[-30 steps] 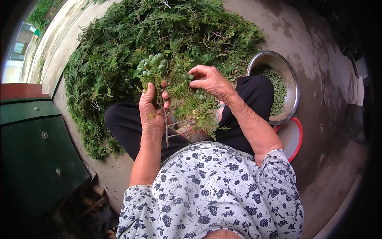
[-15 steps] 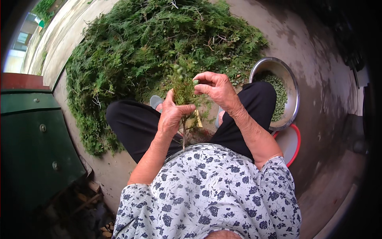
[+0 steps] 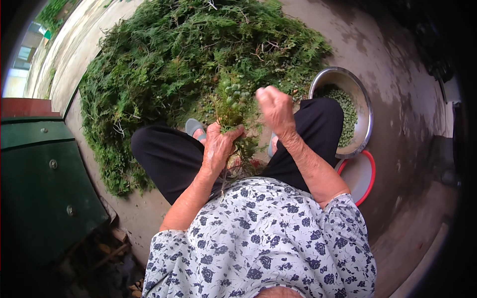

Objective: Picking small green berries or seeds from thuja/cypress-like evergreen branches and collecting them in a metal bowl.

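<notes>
My left hand [image 3: 217, 146] is closed round the stem of a leafy conifer sprig [image 3: 229, 111], which stands up between my knees. Small round green cones [image 3: 233, 92] cluster near its top. Just right of the sprig, apart from it, is my right hand [image 3: 277, 111], its fingers curled in; whatever is inside them is hidden. A wide metal basin [image 3: 368, 111] stands beyond my right knee, and many loose green cones [image 3: 348, 111] lie inside it.
A large heap of cut conifer branches [image 3: 164, 64] covers the ground ahead. A red-rimmed bowl [image 3: 371, 181] sits partly under the basin's near side. At the left stands a dark green metal panel [image 3: 47, 184], with debris below it.
My right hand has drawn slightly back and right from the sprig, its fingers curling over the green cone that showed at their tips. My left hand and the sprig have shifted a little.
</notes>
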`<move>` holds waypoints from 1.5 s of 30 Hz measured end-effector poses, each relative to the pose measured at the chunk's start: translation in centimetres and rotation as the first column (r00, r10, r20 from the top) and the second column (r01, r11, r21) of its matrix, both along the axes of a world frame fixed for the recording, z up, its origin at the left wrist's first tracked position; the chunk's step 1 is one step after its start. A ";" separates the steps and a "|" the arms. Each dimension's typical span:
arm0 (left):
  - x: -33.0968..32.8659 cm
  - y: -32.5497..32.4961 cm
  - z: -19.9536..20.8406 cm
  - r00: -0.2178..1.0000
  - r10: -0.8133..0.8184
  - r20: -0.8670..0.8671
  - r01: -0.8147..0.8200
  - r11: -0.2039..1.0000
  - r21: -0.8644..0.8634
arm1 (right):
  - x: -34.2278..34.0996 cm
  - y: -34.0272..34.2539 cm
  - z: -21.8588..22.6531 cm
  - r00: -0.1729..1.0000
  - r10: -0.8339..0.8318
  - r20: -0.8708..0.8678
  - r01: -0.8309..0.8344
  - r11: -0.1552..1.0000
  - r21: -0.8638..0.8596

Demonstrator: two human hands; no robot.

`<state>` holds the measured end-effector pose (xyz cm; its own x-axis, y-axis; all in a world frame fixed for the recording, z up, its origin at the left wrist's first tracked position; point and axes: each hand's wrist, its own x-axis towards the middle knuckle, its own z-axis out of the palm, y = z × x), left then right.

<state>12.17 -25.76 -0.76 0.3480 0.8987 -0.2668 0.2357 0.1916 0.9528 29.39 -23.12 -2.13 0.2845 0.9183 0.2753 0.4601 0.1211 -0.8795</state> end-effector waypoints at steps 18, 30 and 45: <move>-3.1 2.1 -2.4 0.658 0.394 0.642 0.002 0.851 -0.525 | 8.7 -2.0 2.3 0.995 0.075 -0.064 -0.094 0.912 -0.399; -3.8 1.7 -1.2 0.677 0.465 0.570 -0.008 0.780 -0.626 | 1.1 -1.1 -1.8 0.575 0.298 -0.762 -0.718 0.631 -0.295; -2.7 -0.8 -0.3 0.789 0.335 0.515 0.127 0.731 -0.670 | 0.9 -0.6 -0.2 0.675 0.190 -0.713 -0.542 0.784 -0.303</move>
